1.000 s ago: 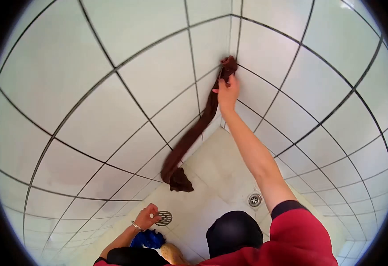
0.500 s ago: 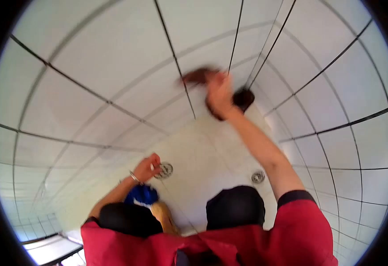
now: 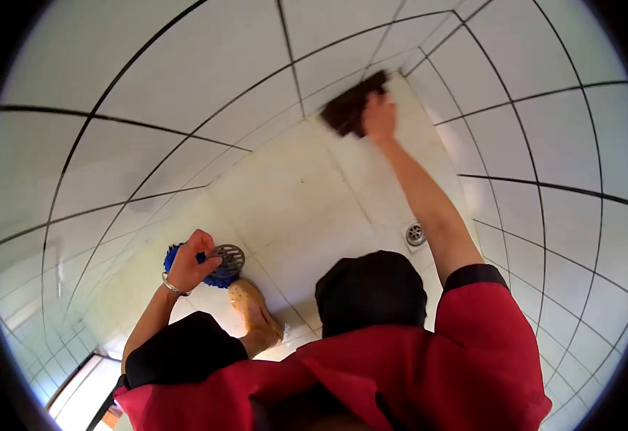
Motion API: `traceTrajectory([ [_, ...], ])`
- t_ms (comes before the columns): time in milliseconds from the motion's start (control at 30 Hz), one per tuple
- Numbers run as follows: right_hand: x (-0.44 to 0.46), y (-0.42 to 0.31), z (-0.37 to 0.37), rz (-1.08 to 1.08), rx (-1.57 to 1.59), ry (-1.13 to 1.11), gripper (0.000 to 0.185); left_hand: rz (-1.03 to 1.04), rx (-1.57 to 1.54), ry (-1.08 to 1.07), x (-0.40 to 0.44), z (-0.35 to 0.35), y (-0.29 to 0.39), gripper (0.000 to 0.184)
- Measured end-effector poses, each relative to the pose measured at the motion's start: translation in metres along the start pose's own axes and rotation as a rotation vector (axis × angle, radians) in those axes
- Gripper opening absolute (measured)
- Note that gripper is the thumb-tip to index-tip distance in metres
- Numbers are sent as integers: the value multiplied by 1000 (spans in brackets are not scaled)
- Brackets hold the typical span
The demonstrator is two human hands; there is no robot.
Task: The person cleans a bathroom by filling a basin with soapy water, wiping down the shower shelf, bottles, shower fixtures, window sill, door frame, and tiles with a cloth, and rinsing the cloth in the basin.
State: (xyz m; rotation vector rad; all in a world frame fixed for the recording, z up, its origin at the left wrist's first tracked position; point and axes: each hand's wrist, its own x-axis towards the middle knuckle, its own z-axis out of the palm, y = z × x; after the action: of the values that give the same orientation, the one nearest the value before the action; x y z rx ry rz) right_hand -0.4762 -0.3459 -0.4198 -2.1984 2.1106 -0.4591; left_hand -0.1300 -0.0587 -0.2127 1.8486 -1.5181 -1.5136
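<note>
Near the far corner, my right hand (image 3: 380, 118) is closed on a dark brown cloth (image 3: 348, 108), which lies bunched where the floor meets the left tiled wall. At the lower left, my left hand (image 3: 193, 263), with a bracelet at the wrist, pinches the edge of a round slotted metal drain cover (image 3: 229, 261). The cover overlaps a blue shaggy item (image 3: 220, 280), partly hidden behind it and my hand.
Tiled walls (image 3: 220, 108) meet at the far corner around a pale tiled floor (image 3: 292, 179). A small round drain (image 3: 415, 233) is set in the floor beside my right forearm. My yellow shoe (image 3: 245, 302) and dark-clad knees (image 3: 370, 291) are at the bottom.
My right hand has brought the brown cloth from the wall corner down to the floor edge, where it is now bunched. My left hand and the drain cover have moved left, over the blue item.
</note>
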Motion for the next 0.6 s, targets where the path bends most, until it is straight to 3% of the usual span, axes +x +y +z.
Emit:
traceTrajectory([
  [33, -24, -6, 15, -266, 10, -51, 20, 13, -15, -18, 10, 2, 1, 26],
  [67, -55, -31, 14, -363, -9, -58, 21, 25, -30, -30, 19, 6, 2, 26],
  [100, -77, -72, -36, -246, 203, -338, 22, 36, 55, -48, 24, 8, 1, 26],
  [133, -101, -77, -12, -468, 223, -265, 22, 51, 71, -47, 27, 4, 9, 26],
  [167, -110, -83, -27, -550, 268, -258, 23, 96, 172, -54, 27, 2, 20, 26],
  [200, -103, -79, -16, -538, 273, -249, 23, 131, 274, -67, 25, 1, 24, 26],
  [267, -73, -58, 18, -185, 271, -245, 21, 75, 292, -37, 18, -1, 10, 26],
  [300, -41, -51, -16, -96, 134, -147, 18, 43, 303, -5, 14, -2, 5, 26],
  [367, 14, 1, -12, -269, -77, 85, 18, -21, 231, 22, 5, 2, -6, 27],
  [467, 57, 58, -30, -557, -272, 103, 16, 25, 228, 1, 5, 2, -4, 27],
  [600, -28, 133, -57, -437, -477, 115, 33, 121, 264, 55, 6, -2, 7, 27],
])
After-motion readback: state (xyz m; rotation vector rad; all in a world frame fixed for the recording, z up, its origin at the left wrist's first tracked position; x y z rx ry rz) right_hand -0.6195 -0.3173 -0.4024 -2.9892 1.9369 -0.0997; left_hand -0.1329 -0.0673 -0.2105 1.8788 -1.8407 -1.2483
